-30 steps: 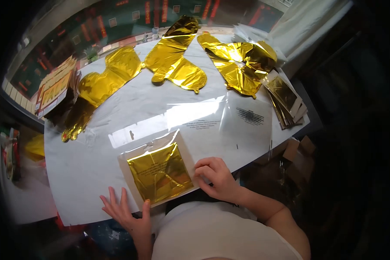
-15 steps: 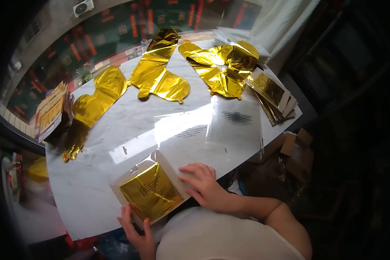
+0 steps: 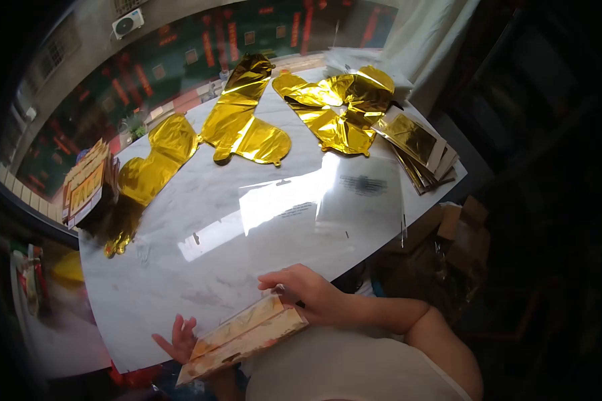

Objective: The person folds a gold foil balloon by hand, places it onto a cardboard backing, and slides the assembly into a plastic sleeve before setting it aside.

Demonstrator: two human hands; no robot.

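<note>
A flat printed balloon packet (image 3: pixel 244 333), with orange and cream artwork, is tilted up at the table's near edge. My right hand (image 3: pixel 308 292) grips its upper right end, fingers bent over a clear plastic flap. By the lower left end is my left hand (image 3: pixel 178 341), its fingers apart and its palm partly hidden behind the packet. Clear plastic sleeves (image 3: pixel 294 217) with small print lie flat beyond the hands. Farther off are three flat gold foil balloons: a wavy one (image 3: pixel 157 160), an L-shaped one (image 3: pixel 244 120) and a looped one (image 3: pixel 338 113).
Several gold foil packets (image 3: pixel 418 144) are stacked at the table's right edge. Printed packets (image 3: pixel 87 184) stand at the left, by the window. Open cardboard boxes (image 3: pixel 458 224) sit below the table on the right. A pale curtain (image 3: pixel 425 47) hangs behind.
The packet has turned from its gold foil side to its printed side and tilted up. My right hand has closed on its end; my left hand has shifted slightly left with fingers spread.
</note>
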